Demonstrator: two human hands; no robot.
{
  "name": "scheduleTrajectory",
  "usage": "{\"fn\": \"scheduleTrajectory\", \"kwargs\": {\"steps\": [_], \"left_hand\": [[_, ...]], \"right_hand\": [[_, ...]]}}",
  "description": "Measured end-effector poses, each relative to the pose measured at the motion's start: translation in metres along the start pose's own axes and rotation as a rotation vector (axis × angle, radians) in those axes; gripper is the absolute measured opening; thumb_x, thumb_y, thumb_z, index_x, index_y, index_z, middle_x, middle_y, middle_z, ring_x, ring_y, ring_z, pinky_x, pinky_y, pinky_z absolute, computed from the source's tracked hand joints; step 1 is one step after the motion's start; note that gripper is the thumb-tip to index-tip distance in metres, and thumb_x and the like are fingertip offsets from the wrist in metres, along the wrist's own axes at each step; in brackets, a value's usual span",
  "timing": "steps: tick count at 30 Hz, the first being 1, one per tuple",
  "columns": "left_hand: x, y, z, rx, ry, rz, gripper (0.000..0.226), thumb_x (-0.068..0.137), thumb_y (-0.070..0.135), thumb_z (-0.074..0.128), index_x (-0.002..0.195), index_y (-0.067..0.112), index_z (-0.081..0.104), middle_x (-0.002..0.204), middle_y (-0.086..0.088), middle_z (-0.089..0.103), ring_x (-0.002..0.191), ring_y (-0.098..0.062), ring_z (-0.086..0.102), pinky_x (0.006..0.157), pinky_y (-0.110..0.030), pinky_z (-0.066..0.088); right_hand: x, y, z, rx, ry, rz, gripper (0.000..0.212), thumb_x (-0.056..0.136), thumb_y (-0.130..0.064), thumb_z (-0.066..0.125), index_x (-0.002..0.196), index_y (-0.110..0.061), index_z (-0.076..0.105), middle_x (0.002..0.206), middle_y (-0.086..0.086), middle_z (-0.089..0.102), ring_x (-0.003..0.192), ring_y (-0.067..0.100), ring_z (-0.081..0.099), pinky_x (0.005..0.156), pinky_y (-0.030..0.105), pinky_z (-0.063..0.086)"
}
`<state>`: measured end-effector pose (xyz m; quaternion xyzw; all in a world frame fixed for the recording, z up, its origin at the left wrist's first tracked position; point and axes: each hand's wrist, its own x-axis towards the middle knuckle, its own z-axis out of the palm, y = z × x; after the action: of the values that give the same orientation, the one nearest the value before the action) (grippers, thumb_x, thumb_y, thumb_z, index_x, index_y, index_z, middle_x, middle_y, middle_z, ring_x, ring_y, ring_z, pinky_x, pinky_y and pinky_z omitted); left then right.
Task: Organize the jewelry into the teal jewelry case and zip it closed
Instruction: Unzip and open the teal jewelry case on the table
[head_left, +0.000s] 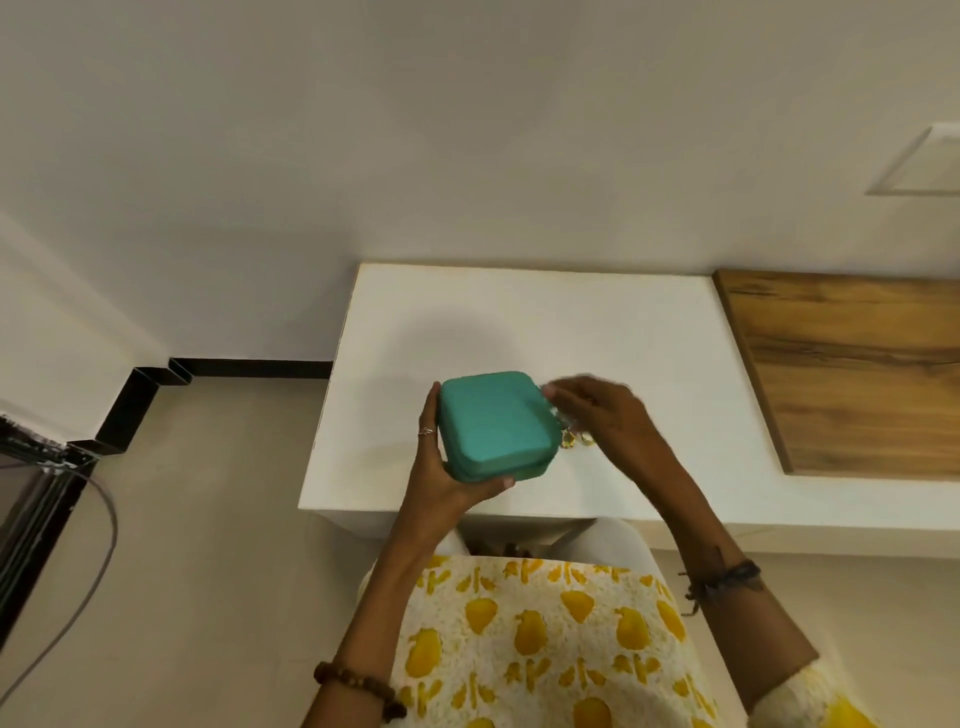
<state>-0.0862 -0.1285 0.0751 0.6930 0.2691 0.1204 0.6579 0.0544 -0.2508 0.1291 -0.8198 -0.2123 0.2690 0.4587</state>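
Observation:
The teal jewelry case (493, 423) is a rounded square box, lid down, tilted a little over the white table (519, 322). My left hand (441, 467) grips its left and near sides from below. At the case's right edge my right hand (597, 415) is blurred, with its fingers pinched at the upper right corner; whether they hold the zipper pull I cannot tell. Small gold jewelry pieces (574, 440) show just right of the case, under my right hand, partly hidden by it.
A wooden panel (852, 364) lies on the right part of the table. The wall stands right behind the table. To the left are bare floor, a black skirting (135, 400) and a grey cable (98, 525).

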Motion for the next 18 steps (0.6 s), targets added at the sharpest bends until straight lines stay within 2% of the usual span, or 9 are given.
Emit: {"fn": "scheduleTrajectory", "kwargs": {"steps": [2,5,8,10,12,13,15,16,18], "left_hand": [[0.009,-0.011,-0.003,-0.063,0.018,-0.023,0.107,0.061,-0.017,0.073,0.143,0.02,0.015,0.123,0.027,0.036,0.105,0.023,0.045,0.082,-0.006,0.046],[0.027,-0.016,0.0,-0.148,0.06,-0.049,0.1,0.062,-0.027,0.065,0.141,0.013,0.019,0.121,0.012,0.04,0.102,0.005,0.048,0.071,-0.007,0.05],[0.046,-0.022,0.003,-0.211,0.067,-0.078,0.089,0.069,-0.028,0.056,0.139,0.012,0.02,0.115,0.009,0.041,0.096,0.0,0.047,0.063,-0.008,0.05],[0.061,-0.032,-0.002,-0.168,0.039,-0.054,0.094,0.065,-0.027,0.062,0.137,0.014,0.017,0.122,0.006,0.038,0.104,-0.002,0.047,0.073,-0.011,0.051],[0.075,-0.049,-0.007,-0.056,0.01,-0.047,0.106,0.057,-0.015,0.077,0.133,0.025,0.016,0.129,0.008,0.034,0.118,-0.008,0.042,0.097,-0.026,0.047],[0.082,-0.056,-0.01,0.005,0.021,-0.047,0.108,0.052,0.0,0.084,0.131,0.033,0.017,0.129,0.013,0.035,0.124,-0.013,0.04,0.105,-0.035,0.041],[0.094,-0.064,-0.012,0.119,0.025,-0.036,0.108,0.041,0.032,0.086,0.126,0.046,0.02,0.127,0.022,0.037,0.129,-0.018,0.039,0.113,-0.048,0.029],[0.098,-0.067,-0.012,0.181,0.025,-0.03,0.109,0.04,0.037,0.086,0.128,0.046,0.02,0.127,0.024,0.038,0.131,-0.019,0.038,0.115,-0.05,0.021],[0.1,-0.07,-0.011,0.284,0.02,-0.021,0.113,0.049,0.027,0.088,0.139,0.028,0.02,0.134,0.015,0.039,0.134,-0.021,0.035,0.118,-0.043,0.001]], "right_hand": [[-0.002,0.014,0.01,0.191,-0.103,0.121,0.031,0.091,-0.03,0.055,0.111,-0.009,0.065,0.098,0.001,0.068,0.089,0.014,0.066,0.08,0.026,0.054],[0.008,0.029,0.027,0.306,-0.104,0.171,0.03,0.089,-0.024,0.059,0.114,-0.007,0.063,0.103,0.007,0.069,0.091,0.014,0.067,0.077,0.022,0.056],[0.028,0.037,0.04,0.363,-0.027,0.2,0.036,0.086,-0.021,0.064,0.118,-0.005,0.059,0.109,0.01,0.067,0.094,0.016,0.066,0.073,0.017,0.056],[0.041,0.039,0.046,0.422,0.025,0.223,0.033,0.085,-0.017,0.066,0.115,-0.005,0.06,0.106,0.011,0.067,0.091,0.016,0.066,0.07,0.015,0.055],[0.051,0.04,0.051,0.465,0.072,0.232,0.029,0.083,-0.013,0.067,0.11,-0.005,0.061,0.102,0.013,0.066,0.091,0.02,0.065,0.073,0.018,0.055],[0.056,0.042,0.052,0.484,0.092,0.233,0.026,0.083,-0.012,0.067,0.107,-0.005,0.061,0.101,0.013,0.066,0.092,0.022,0.065,0.074,0.021,0.055],[0.065,0.044,0.054,0.553,0.121,0.239,0.016,0.082,-0.011,0.068,0.096,-0.007,0.062,0.097,0.012,0.065,0.09,0.022,0.064,0.073,0.023,0.055],[0.069,0.044,0.055,0.602,0.134,0.245,0.011,0.082,-0.01,0.068,0.092,-0.008,0.062,0.095,0.011,0.065,0.087,0.021,0.063,0.071,0.021,0.055],[0.076,0.044,0.054,0.707,0.159,0.244,0.006,0.084,-0.007,0.064,0.09,-0.006,0.062,0.09,0.011,0.066,0.08,0.018,0.064,0.067,0.018,0.056]]}}
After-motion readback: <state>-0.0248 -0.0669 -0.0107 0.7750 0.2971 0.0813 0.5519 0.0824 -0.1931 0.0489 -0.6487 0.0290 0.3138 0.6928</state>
